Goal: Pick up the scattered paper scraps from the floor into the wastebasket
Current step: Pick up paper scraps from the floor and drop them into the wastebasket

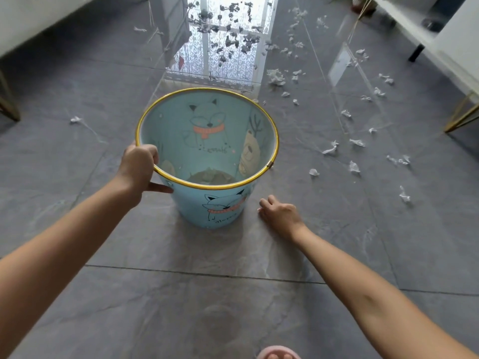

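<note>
A light blue wastebasket [223, 203] with a gold rim and fox drawings stands on the grey tiled floor in the middle. Several crumpled scraps lie at its bottom [212, 176]. My left hand [138, 164] grips the rim on its left side, fingers curled inside and thumb on the outer wall. My right hand [280, 213] hovers low over the floor just right of the basket, fingers loosely bent, holding nothing. White paper scraps [330, 149] lie scattered across the floor to the right and far ahead. One lone scrap [75, 119] lies at the left.
A white sofa edge with a gold leg [10, 110] stands at the left. A white table with gold legs [458, 117] stands at the right. Window light reflects on the floor ahead [220, 55]. A pink slipper [278, 353] shows at the bottom.
</note>
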Demonstrator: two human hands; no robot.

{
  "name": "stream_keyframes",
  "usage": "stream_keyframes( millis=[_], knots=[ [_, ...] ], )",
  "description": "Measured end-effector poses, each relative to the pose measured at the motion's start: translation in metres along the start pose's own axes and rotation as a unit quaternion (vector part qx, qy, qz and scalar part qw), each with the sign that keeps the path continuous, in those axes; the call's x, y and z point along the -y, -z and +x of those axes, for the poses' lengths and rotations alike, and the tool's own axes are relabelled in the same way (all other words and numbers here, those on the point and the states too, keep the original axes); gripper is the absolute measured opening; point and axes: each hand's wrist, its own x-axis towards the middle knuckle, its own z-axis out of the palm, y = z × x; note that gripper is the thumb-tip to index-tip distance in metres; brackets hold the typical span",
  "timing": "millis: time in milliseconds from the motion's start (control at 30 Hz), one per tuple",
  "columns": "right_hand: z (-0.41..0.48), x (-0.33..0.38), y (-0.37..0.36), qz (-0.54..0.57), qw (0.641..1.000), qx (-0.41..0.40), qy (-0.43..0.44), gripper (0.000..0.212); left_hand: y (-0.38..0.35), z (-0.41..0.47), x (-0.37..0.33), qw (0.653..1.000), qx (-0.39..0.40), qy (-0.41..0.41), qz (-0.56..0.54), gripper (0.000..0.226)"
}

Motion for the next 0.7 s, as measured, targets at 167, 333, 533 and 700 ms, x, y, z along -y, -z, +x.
stream_keyframes(
  millis=[167,333,533,700],
  knots=[
    [-0.002,-0.007,0.004,0.135,0.976,-0.021,-0.169,0.042,0.0,-0.001,0.0,1.0,0.002,0.001,0.004,0.021],
    [0.051,-0.009,0.073,0.419,0.787,-0.253,-0.376,0.053,0.0,0.001,0.002,1.0,-0.002,0.004,0.005,0.02],
    [0.117,0.018,0.191,0.569,0.69,-0.362,-0.262,0.052,0.001,0.001,0.002,1.0,0.004,0.005,0.009,0.02],
    [0.141,0.057,0.214,0.535,0.789,-0.283,-0.103,0.055,0.003,0.001,0.001,1.0,0.008,0.003,0.014,0.023]
  ],
)
